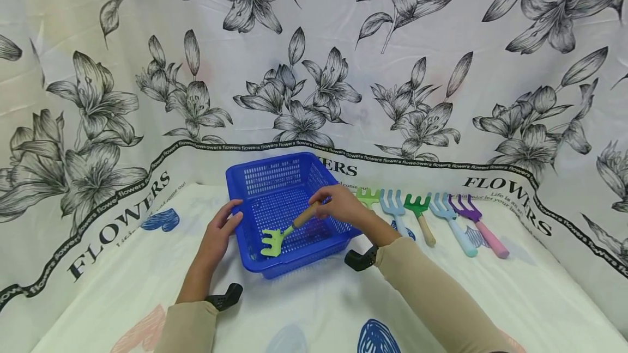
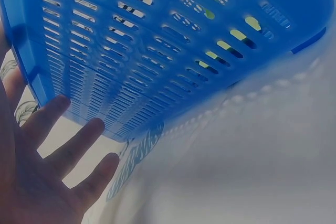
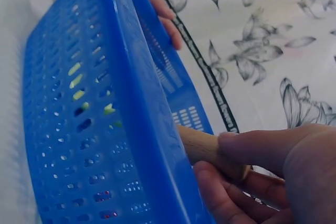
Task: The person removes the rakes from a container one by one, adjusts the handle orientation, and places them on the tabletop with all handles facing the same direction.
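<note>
A blue plastic basket point(image 1: 289, 267) with slotted walls stands on the white cloth. My left hand point(image 1: 218, 233) holds its left rim, with fingers over the edge and other fingers point(image 2: 79, 148) spread along the outer wall. My right hand point(image 1: 339, 206) pinches the wooden handle point(image 3: 202, 145) of a small light green hand rake point(image 1: 275, 241) between thumb and fingers. The rake's head points to the front left, inside the basket's outline; whether its tines touch the bottom I cannot tell. A reddish patch point(image 1: 318, 227) shows on the basket's floor below my right hand, its kind unclear.
Right of the basket lies a row of hand rakes: a light green one point(image 1: 368, 196) partly hidden by my right arm, a light blue one point(image 1: 393, 206), a dark green one point(image 1: 418, 206), another light blue one point(image 1: 444, 208) and a purple one with pink handle point(image 1: 493, 238). Flowered cloth point(image 1: 304, 86) hangs behind.
</note>
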Demonstrator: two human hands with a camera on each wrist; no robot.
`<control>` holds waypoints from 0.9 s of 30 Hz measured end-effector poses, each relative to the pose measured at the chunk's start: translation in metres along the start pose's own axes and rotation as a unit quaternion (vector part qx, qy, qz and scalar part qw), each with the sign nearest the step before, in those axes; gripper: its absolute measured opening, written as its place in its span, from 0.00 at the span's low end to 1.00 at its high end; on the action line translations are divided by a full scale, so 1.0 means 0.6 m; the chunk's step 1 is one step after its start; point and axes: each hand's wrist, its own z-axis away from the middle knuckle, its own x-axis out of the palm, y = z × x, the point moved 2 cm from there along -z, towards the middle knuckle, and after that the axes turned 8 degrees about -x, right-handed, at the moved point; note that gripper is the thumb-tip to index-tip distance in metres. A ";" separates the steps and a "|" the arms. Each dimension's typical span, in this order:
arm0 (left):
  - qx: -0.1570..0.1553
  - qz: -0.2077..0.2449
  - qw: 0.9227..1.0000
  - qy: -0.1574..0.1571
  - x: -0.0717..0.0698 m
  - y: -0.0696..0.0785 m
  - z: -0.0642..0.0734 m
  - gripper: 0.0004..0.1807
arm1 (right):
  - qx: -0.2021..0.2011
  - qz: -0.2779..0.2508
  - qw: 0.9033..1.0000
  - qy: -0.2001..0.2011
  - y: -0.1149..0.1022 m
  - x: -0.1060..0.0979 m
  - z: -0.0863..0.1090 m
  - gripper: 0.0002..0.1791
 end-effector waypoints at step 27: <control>0.013 -0.005 1.000 0.006 0.003 -0.003 -0.005 0.30 | -0.019 -0.088 0.985 0.145 0.040 -0.123 0.109 0.15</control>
